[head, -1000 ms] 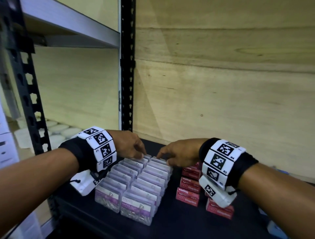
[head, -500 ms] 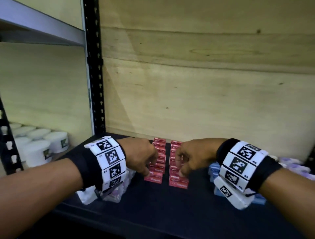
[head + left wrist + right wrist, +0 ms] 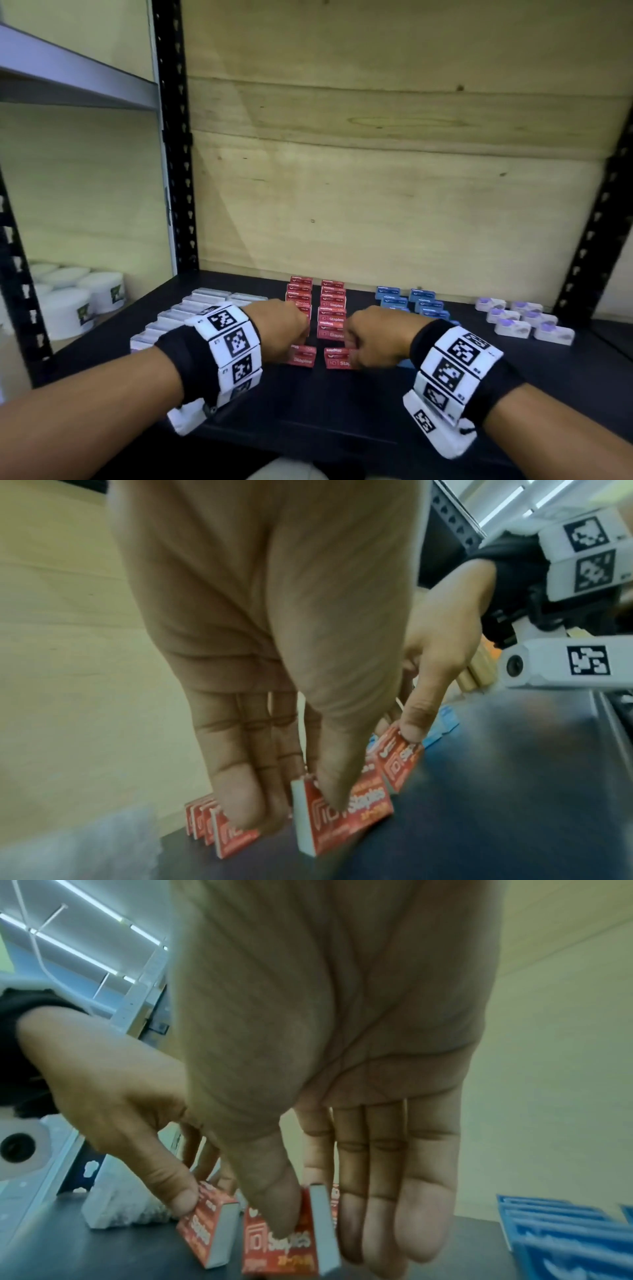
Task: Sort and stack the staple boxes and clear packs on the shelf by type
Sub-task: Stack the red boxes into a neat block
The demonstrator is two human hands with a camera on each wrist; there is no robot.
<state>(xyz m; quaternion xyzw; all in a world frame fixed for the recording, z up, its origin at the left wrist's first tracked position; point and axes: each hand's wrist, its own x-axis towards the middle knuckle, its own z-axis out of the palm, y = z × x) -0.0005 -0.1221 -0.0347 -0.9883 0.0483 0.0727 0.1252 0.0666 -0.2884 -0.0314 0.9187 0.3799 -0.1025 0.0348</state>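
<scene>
Two hands (image 3: pixel 284 329) (image 3: pixel 373 337) each pinch a red staple box (image 3: pixel 303 356) (image 3: pixel 337 358)

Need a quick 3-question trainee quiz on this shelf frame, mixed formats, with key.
1. True or false: the left hand pinches a red cardboard staple box standing on the black shelf.
2. Multiple choice: directly right of the red box rows stand A) white round tubs B) blue staple boxes C) clear packs with purple inserts.
3. Fill in: the right hand grips a ___ box.

Key: 1 true; 2 B; 3 red.
</scene>
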